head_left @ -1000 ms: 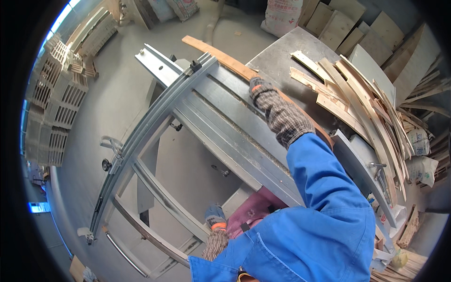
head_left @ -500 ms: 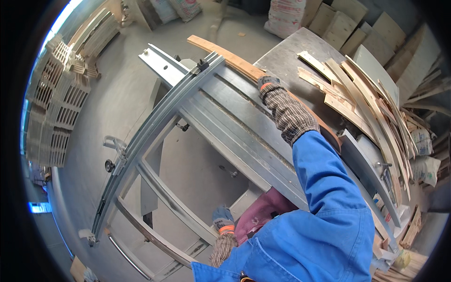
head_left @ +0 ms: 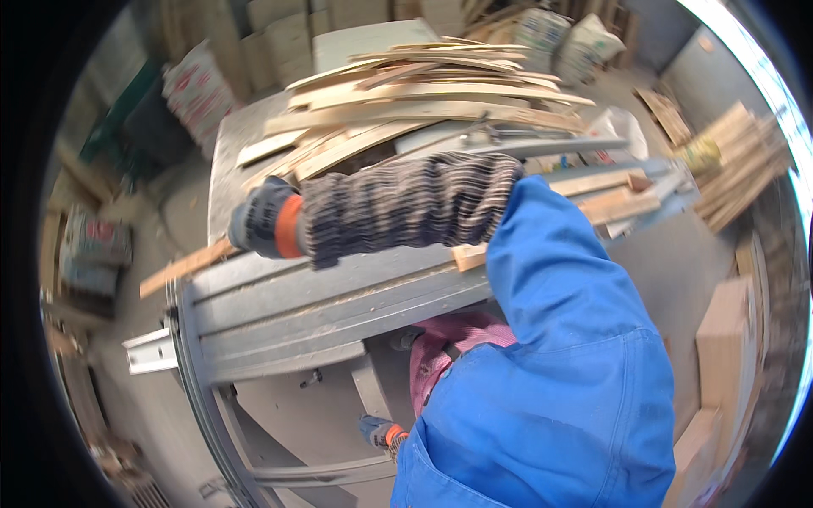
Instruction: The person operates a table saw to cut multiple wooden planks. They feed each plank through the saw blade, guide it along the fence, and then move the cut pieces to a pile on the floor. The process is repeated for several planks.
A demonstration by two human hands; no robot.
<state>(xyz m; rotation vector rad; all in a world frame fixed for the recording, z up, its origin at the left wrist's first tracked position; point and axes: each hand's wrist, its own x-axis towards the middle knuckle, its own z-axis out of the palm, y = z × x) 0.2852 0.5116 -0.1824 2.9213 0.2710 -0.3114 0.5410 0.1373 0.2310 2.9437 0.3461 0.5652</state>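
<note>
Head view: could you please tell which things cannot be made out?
In the head view:
- Right hand: blurred; finger grip unclear.
- Wooden strip: how far it runs is hidden by hand and patterned sleeve.
- Left hand: grip too small to tell; blue jacket hides most of its forearm.
- Metal frame: cut off by lower edge.

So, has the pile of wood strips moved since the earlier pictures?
No. Against the grey table, the pile shows no clear shift; the view itself has turned.

Two gloved hands (head_left: 267,223) (head_left: 378,432); one pink cloth (head_left: 430,364); two upper-right sacks (head_left: 540,38) (head_left: 588,44)
</note>
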